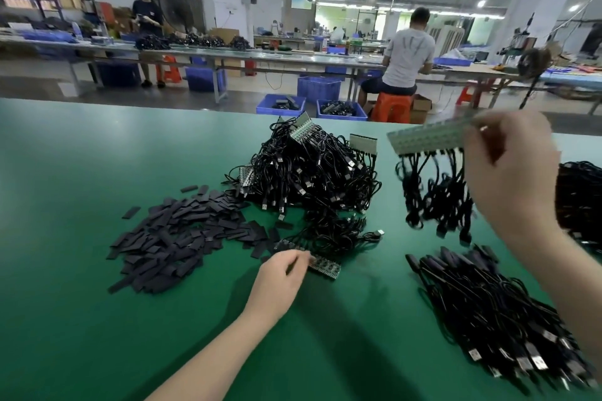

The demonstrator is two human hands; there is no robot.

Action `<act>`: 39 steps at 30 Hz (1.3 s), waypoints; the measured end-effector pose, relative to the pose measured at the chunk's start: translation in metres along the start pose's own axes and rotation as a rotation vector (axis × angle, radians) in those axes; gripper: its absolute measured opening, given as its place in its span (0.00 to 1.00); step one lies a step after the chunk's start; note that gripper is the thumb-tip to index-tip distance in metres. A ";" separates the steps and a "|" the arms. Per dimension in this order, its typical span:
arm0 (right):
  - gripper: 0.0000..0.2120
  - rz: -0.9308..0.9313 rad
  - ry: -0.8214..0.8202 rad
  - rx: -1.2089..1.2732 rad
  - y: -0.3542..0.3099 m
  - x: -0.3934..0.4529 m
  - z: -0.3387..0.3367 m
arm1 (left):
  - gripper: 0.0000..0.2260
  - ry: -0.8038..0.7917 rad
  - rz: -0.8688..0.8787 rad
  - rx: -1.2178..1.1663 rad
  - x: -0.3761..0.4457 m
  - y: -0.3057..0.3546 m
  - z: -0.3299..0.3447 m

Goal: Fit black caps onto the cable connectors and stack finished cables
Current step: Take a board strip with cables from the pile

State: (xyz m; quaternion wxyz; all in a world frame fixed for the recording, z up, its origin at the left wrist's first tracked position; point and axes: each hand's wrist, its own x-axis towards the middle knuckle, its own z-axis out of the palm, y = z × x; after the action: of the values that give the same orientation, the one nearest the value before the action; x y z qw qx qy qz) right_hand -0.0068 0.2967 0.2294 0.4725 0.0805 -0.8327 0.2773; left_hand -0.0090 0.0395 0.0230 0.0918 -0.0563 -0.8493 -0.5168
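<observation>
A worker's right hand [508, 172] is lifting a pale strip [426, 138] by its far end, fingers pinched around it, with a row of black cables [433, 195] dangling limp beneath, blurred by motion. The left hand [280, 277] is resting low on the green surface [65, 205], fingers curled around the end of a second, darker strip [322, 265] lying flat just in front of it.

Just left of that hand, a loose heap of flat black caps [176, 238] is spreading across the surface. Behind it, a tall tangle of uncapped cables [312, 166] is piling up, silver connectors showing. To the right, near the edge, a stack of finished cables [495, 309] is lying in rough rows.

The cables look light and floppy, likely to snag on one another, so the stiff strip seems the surest place to take hold. The caps appear small, thin and light, best pinched singly at an edge.

Beyond the surface, 2 people are working at other benches.
</observation>
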 end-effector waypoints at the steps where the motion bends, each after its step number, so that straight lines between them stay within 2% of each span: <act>1: 0.03 -0.031 -0.040 -0.008 -0.005 -0.018 -0.001 | 0.14 -0.039 -0.098 -0.177 -0.002 0.010 -0.003; 3: 0.02 -0.112 -0.111 -0.036 -0.018 -0.061 0.002 | 0.16 -0.190 -0.328 -0.491 -0.005 0.027 -0.011; 5: 0.03 -0.217 -0.155 -0.053 -0.036 -0.107 0.007 | 0.23 -0.370 -0.547 -0.670 -0.006 0.040 -0.024; 7: 0.03 -0.341 -0.185 -0.043 -0.060 -0.151 0.014 | 0.28 -0.494 -0.670 -0.690 -0.009 0.044 -0.041; 9: 0.04 -0.447 -0.266 -0.021 -0.082 -0.187 0.025 | 0.27 -0.547 -0.715 -0.628 -0.013 0.043 -0.056; 11: 0.04 -0.498 -0.433 0.034 -0.101 -0.214 0.040 | 0.25 -0.557 -0.708 -0.494 -0.018 0.038 -0.065; 13: 0.07 -0.510 -0.615 0.058 -0.113 -0.230 0.052 | 0.15 -0.491 -0.657 -0.335 -0.026 0.030 -0.068; 15: 0.11 -0.379 -0.688 0.193 -0.113 -0.233 0.059 | 0.13 -0.413 -0.573 -0.215 -0.035 0.020 -0.069; 17: 0.12 -0.118 -0.658 0.336 -0.098 -0.221 0.066 | 0.15 -0.396 -0.452 -0.131 -0.040 0.017 -0.069; 19: 0.19 0.030 -0.706 0.229 -0.069 -0.199 0.077 | 0.15 -0.397 -0.354 -0.018 -0.039 0.019 -0.072; 21: 0.24 0.072 -0.930 0.044 -0.040 -0.178 0.086 | 0.16 -0.449 -0.285 0.095 -0.031 0.023 -0.076; 23: 0.21 0.127 -1.139 0.018 -0.022 -0.168 0.091 | 0.16 -0.509 -0.213 0.264 -0.018 0.028 -0.080; 24: 0.19 0.159 -1.178 0.041 -0.017 -0.168 0.092 | 0.15 -0.510 -0.176 0.320 -0.011 0.031 -0.081; 30: 0.15 0.310 -1.130 0.162 -0.012 -0.187 0.090 | 0.14 -0.408 -0.014 0.367 0.013 0.036 -0.055; 35: 0.10 0.538 -0.786 0.355 -0.007 -0.187 0.101 | 0.09 -0.364 0.044 0.357 0.011 0.026 -0.032; 39: 0.04 0.583 -0.625 0.478 -0.007 -0.188 0.117 | 0.08 -0.273 0.079 0.367 0.008 0.019 -0.021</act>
State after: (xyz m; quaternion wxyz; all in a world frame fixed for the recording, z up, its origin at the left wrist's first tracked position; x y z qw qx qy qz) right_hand 0.0105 0.2040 0.0292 0.0709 0.0297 -0.8355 0.5440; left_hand -0.0111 0.0298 0.0509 0.0052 -0.1413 -0.9308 -0.3371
